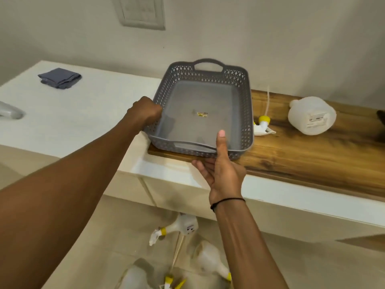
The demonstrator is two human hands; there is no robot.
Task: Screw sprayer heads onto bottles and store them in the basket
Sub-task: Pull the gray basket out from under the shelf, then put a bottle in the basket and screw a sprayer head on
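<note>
A grey perforated basket [239, 84] rests on the left end of a wooden countertop [312, 151], holding only a small sticker. My left hand [146, 111] grips its left rim with curled fingers. My right hand [220, 165] holds the near handle, thumb over the rim and fingers underneath. To the right of the basket a loose white sprayer head with a yellow collar [263, 126] lies on the wood. Further right, a translucent bottle without a head [311, 115] lies on its side.
A folded grey cloth [59, 77] lies on the white counter [73, 113] at the left. On the tiled floor below lie a bottle with a sprayer head [179, 228], two more bottles [210, 261] [135, 276] and a loose sprayer head [170, 281].
</note>
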